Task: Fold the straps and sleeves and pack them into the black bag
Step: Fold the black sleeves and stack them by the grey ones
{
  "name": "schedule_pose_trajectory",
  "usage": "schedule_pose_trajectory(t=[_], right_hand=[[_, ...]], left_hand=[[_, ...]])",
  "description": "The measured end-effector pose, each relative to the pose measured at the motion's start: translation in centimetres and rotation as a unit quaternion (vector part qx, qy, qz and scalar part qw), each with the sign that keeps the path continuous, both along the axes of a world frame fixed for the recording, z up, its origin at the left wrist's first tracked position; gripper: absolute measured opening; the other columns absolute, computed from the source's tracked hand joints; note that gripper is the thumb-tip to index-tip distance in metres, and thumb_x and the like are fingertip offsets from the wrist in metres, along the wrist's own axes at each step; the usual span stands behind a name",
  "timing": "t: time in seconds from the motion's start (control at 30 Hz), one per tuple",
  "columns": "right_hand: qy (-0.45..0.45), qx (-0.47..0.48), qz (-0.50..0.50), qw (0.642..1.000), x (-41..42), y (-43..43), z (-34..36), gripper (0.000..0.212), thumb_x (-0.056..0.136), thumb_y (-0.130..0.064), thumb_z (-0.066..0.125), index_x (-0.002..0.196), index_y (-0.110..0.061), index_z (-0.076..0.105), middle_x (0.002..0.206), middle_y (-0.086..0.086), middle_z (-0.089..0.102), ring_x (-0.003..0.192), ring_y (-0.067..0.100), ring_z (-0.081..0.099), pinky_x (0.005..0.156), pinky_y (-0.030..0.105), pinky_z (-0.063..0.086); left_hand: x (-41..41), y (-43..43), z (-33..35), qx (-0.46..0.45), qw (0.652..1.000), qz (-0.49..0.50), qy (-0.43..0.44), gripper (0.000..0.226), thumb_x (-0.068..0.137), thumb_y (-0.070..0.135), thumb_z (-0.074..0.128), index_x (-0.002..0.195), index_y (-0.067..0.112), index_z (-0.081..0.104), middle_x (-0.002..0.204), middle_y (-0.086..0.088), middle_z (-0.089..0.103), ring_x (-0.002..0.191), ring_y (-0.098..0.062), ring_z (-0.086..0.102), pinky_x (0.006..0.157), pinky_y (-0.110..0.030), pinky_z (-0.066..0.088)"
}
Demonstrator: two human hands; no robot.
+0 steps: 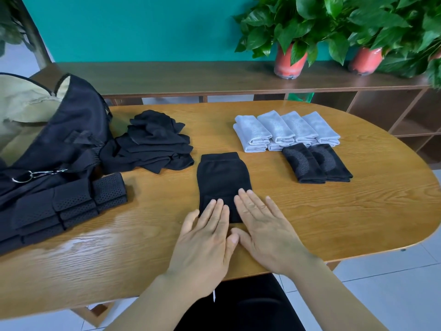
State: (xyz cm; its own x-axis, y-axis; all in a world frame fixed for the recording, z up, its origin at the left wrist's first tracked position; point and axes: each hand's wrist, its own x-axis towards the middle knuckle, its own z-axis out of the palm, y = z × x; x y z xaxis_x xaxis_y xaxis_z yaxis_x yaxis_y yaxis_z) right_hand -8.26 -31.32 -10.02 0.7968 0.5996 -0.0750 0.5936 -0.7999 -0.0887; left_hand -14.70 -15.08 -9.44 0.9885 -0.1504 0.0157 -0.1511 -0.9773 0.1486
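We press both hands flat on the near end of a black sleeve [223,180]: left hand [207,237] and right hand [265,225] side by side, fingers straight, thumbs meeting at its near hem. The sleeve lies lengthwise mid-surface [358,211], with bare wood to its right. To its left sit a heap of loose black sleeves [155,144], folded perforated straps [71,206] and the open black bag [59,139]. Folded grey sleeves [286,130] and two folded dark sleeves [317,163] lie farther right.

Left hand [205,237] flat, palm down, fingers straight and together, pointing toward 1 o'clock. Right hand [265,230] likewise flat, fingers toward 11 o'clock — thumbs [234,238] touching between them. Both forearms [152,299] bare, entering from 7 and 5 o'clock.
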Motion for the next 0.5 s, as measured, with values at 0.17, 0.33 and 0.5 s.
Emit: schedule_pose_trajectory(t=[0.17, 0.33, 0.5], right_hand=[[0.000, -0.011, -0.031, 0.999, 0.4, -0.5, 0.8, 0.077, 0.086, -0.064, -0.009, 0.153, -0.026, -0.013, 0.159, -0.011, -0.019, 0.142, 0.005, -0.027, 0.119, 0.036, -0.014], [-0.020, 0.059, -0.022, 0.998, -1.4, -0.2, 1.0, 0.077, 0.091, -0.065, 0.002, 0.155, -0.025, 0.017, 0.161, -0.005, 0.014, 0.149, 0.013, -0.001, 0.117, 0.041, -0.003], [-0.032, 0.091, -0.012, 0.995, -3.6, 0.9, 0.1, 0.064, 0.100, -0.061, 0.017, 0.146, -0.024, 0.040, 0.144, -0.002, 0.043, 0.138, 0.020, 0.030, 0.110, 0.043, 0.011]], left_hand=[[0.3, -0.1, 0.7, 0.021, 0.999, 0.018, -0.028, 0.088, 0.081, 0.052, -0.026, 0.155, 0.020, 0.008, 0.162, 0.005, 0.003, 0.148, -0.006, -0.007, 0.113, -0.035, -0.018], [1.7, 0.7, 1.1, 0.004, 0.996, 0.077, -0.048, 0.082, 0.086, 0.049, -0.018, 0.150, 0.026, 0.028, 0.159, 0.009, 0.025, 0.147, -0.005, 0.015, 0.112, -0.036, -0.008], [3.0, 1.5, 1.0, 0.012, 0.996, 0.087, -0.033, 0.080, 0.085, 0.050, -0.018, 0.149, 0.031, 0.027, 0.159, 0.011, 0.023, 0.148, -0.007, 0.014, 0.109, -0.039, -0.007]])
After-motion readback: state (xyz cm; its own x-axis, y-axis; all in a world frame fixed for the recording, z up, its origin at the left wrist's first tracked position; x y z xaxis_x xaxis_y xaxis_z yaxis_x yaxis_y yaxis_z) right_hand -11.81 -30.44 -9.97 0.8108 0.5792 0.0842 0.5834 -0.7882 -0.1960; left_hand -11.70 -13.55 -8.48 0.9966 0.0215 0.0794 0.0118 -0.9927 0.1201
